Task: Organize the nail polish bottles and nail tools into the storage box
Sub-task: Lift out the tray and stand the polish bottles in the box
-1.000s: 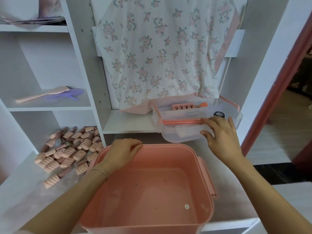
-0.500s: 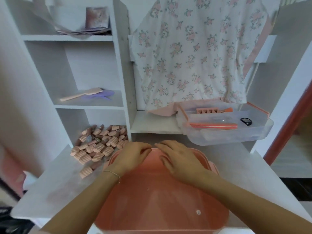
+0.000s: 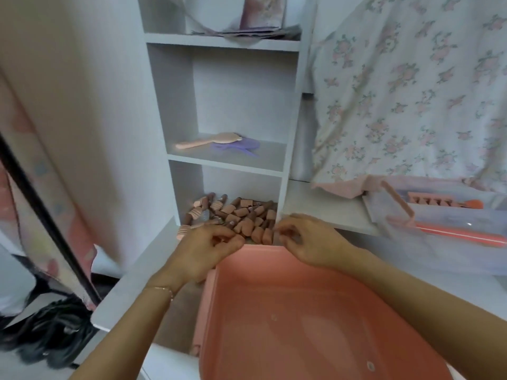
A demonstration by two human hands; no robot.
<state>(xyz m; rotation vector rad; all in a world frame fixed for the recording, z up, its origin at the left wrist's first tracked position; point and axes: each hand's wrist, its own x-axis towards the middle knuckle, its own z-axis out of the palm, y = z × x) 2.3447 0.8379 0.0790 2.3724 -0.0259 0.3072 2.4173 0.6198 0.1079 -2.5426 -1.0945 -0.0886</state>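
A pile of several pink-and-brown nail polish bottles lies in the lowest shelf bay, just behind the pink storage box, which holds nothing. My left hand has its fingers curled at the pile's near edge; whether they hold a bottle is hidden. My right hand pinches a bottle at the pile's right end, over the box's far rim. At the right, a clear tray holds an orange toe separator and an orange nail file.
A pink hairbrush and a purple item lie on the shelf above the bottles. A floral cloth hangs at the upper right. The shelf's white upright stands right of the pile. Dark bags sit on the floor left.
Both hands left the pink box's far rim and reached forward to the bottle pile. The view swung left and closer, and the clear tray now sits at the right edge.
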